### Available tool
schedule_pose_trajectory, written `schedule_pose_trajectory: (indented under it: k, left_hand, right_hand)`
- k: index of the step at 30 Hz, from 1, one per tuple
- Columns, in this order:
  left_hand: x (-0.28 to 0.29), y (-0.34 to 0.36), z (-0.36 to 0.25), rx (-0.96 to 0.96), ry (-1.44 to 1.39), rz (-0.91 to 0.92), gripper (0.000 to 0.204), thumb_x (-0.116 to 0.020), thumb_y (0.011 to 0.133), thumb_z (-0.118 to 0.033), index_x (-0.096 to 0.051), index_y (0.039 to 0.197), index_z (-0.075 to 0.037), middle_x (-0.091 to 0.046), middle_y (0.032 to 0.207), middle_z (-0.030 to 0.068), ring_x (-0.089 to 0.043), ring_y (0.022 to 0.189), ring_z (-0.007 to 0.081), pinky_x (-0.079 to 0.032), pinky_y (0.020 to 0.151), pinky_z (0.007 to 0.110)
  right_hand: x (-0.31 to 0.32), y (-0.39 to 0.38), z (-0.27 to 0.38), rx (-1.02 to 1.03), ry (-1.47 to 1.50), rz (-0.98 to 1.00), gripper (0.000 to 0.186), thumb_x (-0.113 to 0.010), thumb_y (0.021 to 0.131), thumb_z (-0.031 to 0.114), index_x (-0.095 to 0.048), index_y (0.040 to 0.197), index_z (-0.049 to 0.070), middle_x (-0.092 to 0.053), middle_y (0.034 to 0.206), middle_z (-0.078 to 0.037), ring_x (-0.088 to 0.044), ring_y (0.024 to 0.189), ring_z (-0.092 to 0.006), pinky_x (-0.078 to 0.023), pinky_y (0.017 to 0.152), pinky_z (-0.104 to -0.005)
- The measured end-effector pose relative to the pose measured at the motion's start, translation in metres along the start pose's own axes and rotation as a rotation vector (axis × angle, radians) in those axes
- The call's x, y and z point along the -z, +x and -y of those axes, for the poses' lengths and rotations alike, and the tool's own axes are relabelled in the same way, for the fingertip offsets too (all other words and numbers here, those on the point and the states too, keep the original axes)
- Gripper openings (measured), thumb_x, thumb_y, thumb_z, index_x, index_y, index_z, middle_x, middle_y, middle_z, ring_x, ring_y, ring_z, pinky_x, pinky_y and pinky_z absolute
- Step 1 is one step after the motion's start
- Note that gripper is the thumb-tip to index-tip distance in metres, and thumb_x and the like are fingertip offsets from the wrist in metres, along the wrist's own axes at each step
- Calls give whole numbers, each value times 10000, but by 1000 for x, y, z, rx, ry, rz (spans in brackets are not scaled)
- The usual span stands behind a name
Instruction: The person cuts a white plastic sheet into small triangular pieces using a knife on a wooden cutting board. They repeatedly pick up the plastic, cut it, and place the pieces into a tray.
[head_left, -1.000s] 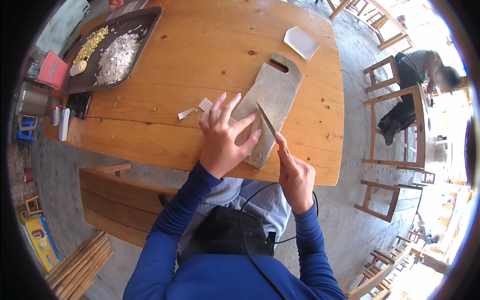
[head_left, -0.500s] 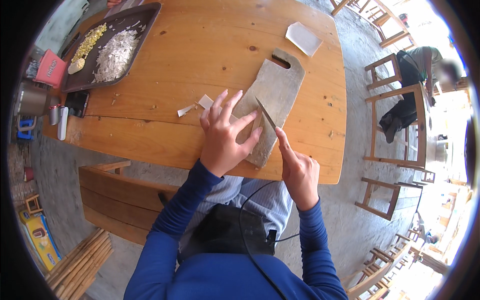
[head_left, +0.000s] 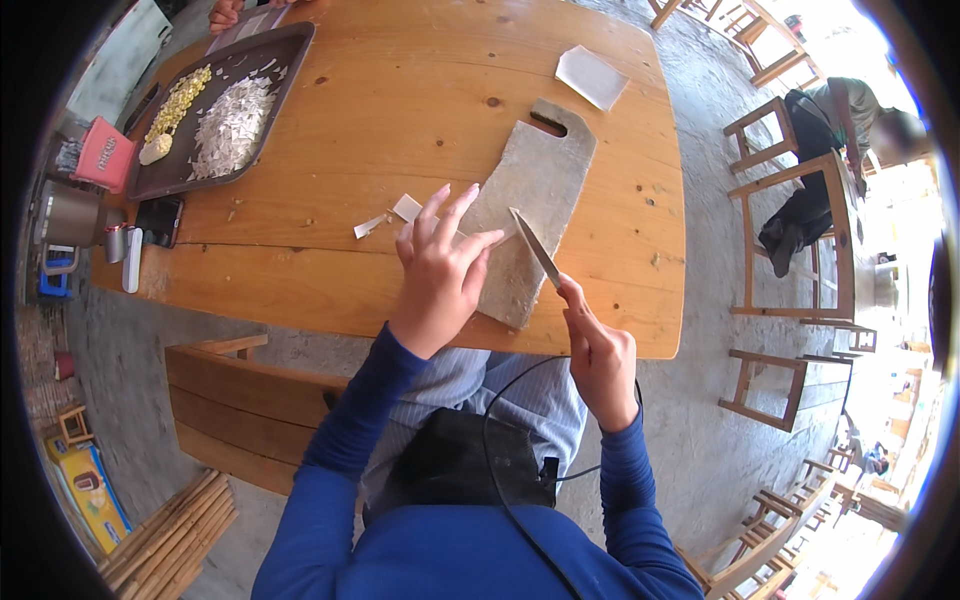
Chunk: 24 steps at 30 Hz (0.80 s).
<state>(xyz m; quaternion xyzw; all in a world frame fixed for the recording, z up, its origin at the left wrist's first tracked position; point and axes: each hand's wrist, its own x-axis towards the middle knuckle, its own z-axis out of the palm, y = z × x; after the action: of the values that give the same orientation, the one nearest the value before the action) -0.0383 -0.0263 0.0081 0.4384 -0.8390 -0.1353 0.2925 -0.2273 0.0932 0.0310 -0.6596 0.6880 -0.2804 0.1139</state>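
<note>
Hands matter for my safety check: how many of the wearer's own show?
2: left hand at the left edge of the cutting board, right hand gripping the knife.

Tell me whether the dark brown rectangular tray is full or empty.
Neither: the tray is partly filled. It holds a heap of small white pieces and yellow bits, with bare brown bottom showing.

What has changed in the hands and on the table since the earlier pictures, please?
The left hand has drawn its thumb leftward, in toward the palm; whether it released anything is unclear. The right hand still holds the knife over the cutting board. The board, dark tray and white sheet stayed in place.
</note>
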Motion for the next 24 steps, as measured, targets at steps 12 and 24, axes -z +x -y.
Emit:
schedule_pose_trajectory:
  k: [12, 24]
  left_hand:
    - [-5, 11, 7, -33, -46, 16, 84, -724, 871, -248, -694, 889, -171, -449, 1510, 69, -336, 1422, 346, -240, 1078, 526]
    - [-3, 9, 11, -22, -88, 17, 52, -741, 855, -222, -716, 869, -178, -437, 1528, 74, -321, 1430, 340, -233, 1066, 523]
  right_hand:
    - [-2, -23, -5, 68, 69, -19, 596, -616, 821, -67, -581, 1390, 106, -531, 561, -95, -548, 465, -226, -482, 508, -363]
    - [-6, -22, -1, 122, -30, -2, 745, -602, 711, -88, -551, 1425, 121, -479, 538, -52, -525, 456, -182, -466, 488, -359]
